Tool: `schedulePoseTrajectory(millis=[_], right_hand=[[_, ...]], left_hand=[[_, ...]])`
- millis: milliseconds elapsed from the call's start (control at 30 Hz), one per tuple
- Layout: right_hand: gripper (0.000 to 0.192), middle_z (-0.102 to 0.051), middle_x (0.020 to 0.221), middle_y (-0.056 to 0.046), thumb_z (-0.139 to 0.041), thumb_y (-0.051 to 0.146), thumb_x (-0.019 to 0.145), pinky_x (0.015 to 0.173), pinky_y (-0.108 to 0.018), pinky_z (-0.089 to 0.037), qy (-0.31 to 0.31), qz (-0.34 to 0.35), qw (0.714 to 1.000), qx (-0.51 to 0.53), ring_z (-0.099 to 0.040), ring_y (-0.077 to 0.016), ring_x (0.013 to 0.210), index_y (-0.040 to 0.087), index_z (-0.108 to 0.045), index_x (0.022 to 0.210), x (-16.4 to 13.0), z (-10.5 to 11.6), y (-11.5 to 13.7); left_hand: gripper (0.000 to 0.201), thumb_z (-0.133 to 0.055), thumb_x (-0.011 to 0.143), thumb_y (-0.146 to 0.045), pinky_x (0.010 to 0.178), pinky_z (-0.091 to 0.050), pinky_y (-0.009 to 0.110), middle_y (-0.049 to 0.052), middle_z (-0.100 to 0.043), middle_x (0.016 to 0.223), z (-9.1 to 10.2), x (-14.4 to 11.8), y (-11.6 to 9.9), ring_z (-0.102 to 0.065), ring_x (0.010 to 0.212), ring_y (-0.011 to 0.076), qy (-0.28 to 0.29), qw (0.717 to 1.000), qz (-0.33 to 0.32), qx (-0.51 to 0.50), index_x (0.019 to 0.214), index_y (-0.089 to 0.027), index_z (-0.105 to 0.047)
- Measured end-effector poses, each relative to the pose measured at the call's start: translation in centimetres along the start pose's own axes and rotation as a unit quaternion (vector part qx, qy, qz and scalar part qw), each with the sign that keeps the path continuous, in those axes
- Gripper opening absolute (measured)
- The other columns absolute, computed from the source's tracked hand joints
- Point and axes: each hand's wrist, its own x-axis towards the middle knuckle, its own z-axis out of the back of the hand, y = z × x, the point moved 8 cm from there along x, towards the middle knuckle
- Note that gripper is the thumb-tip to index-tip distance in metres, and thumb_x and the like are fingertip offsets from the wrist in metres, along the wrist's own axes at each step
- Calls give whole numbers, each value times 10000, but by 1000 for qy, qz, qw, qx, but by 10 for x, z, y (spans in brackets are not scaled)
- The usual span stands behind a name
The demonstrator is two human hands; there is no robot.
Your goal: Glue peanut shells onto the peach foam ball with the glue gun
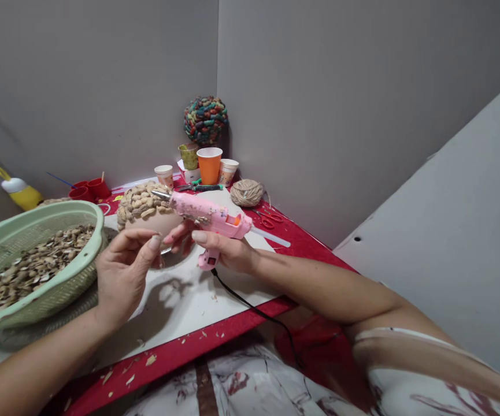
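The right hand (228,251) was closed around the grip of a pink hot glue gun (208,216), thumb laid along the body, the metal nozzle pointing toward the left edge of the desk (180,300). A clear glue stick (271,237) stuck out of the gun's back, and its black cord (254,309) ran off the desk's near edge. The nozzle tip sat just beside a rounded form covered in peanut shells (141,205), which stood near the middle of the desk behind both hands.

The left hand (122,268) was half curled, fingertips pinched together near the gun's underside; whether a shell lay between them could not be told. Just to its left, at the left edge, a pale green basket (37,277) held loose shell pieces.

Toward the far corner stood an orange cup (209,164), small paper cups, a ball of twine (247,192) and a multicoloured shell ball (205,119). Red scissors (269,219) lay near the right edge, and red cups (89,189) stood at the far left.
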Motion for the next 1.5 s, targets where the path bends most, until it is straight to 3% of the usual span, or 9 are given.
schedulePoseTrajectory(millis=[133, 367, 533, 600, 700, 833, 967, 1200, 1500], right_hand=[[485, -751, 1062, -84, -655, 647, 897, 588, -217, -502, -8, -21, 1000, -20, -694, -194, 907, 201, -746, 1064, -2, 3, -5], [399, -759, 981, -53, -678, 589, 914, 827, -293, -572, -17, 2, 1000, -13, -711, -182, 896, 218, -754, 1041, -3, 4, 3], [372, -752, 1114, -68, -652, 544, 937, 792, -272, -559, -55, 89, 994, -25, -697, -187, 960, 205, -764, 1041, 6, 23, 14], [380, -752, 1110, -80, -651, 550, 930, 758, -265, -554, -72, 104, 992, -11, -698, -193, 964, 190, -760, 983, 8, 30, 14], [424, -753, 1061, -85, -686, 596, 888, 721, -271, -558, -77, 73, 994, -10, -693, -189, 903, 181, -735, 960, 8, 30, 8], [396, -732, 930, -58, -759, 543, 850, 550, -225, -493, -93, -6, 993, -76, -663, -150, 742, 178, -693, 987, -1, 20, -3], [265, -704, 839, -37, -779, 384, 845, 663, -282, -574, -96, 71, 974, -193, -670, -155, 722, 166, -664, 941, -6, 8, 6], [299, -681, 855, -50, -715, 441, 926, 689, -275, -563, -111, 143, 937, -297, -656, -146, 738, 149, -652, 933, -7, 7, 3], [224, -549, 690, 26, -649, 274, 949, 561, -219, -468, -102, 184, 923, -322, -536, -97, 588, 186, -518, 789, -10, 3, 18]], left_hand=[[296, -833, 817, -461, 555, -528, 236, -12, -722, 690, 1, 0, 4, -628, 563, 116, 2, 1000, 16, 25, 854, -189, -722], [276, -756, 900, -446, 580, -508, 207, -44, -642, 638, -12, -5, -2, -585, 561, 93, 57, 998, -1, 20, 851, -192, -662], [211, -668, 979, -390, 606, -510, 215, -34, -621, 680, -24, -25, 4, -597, 601, 100, 135, 990, 15, 33, 903, -194, -656], [213, -668, 978, -395, 611, -520, 228, -31, -630, 687, -25, -27, 5, -607, 596, 106, 135, 990, 35, 2, 908, -194, -657], [265, -693, 956, -431, 603, -529, 239, -26, -646, 700, -23, -21, 5, -611, 579, 106, 105, 990, 70, -60, 861, -185, -665], [304, -793, 869, -449, 585, -539, 233, -29, -657, 703, -26, -12, 13, -615, 566, 102, 99, 977, 141, -128, 810, -177, -671], [335, -833, 827, -456, 583, -535, 210, -23, -675, 690, -28, -12, 22, -618, 564, 92, 102, 968, 184, -140, 775, -165, -674], [367, -866, 781, -477, 569, -534, 203, -12, -693, 680, -30, -15, 25, -624, 548, 92, 117, 964, 201, -131, 767, -151, -697], [381, -850, 797, -489, 556, -526, 179, -16, -689, 661, -42, -21, 31, -632, 527, 78, 170, 940, 250, -160, 738, -151, -685]])
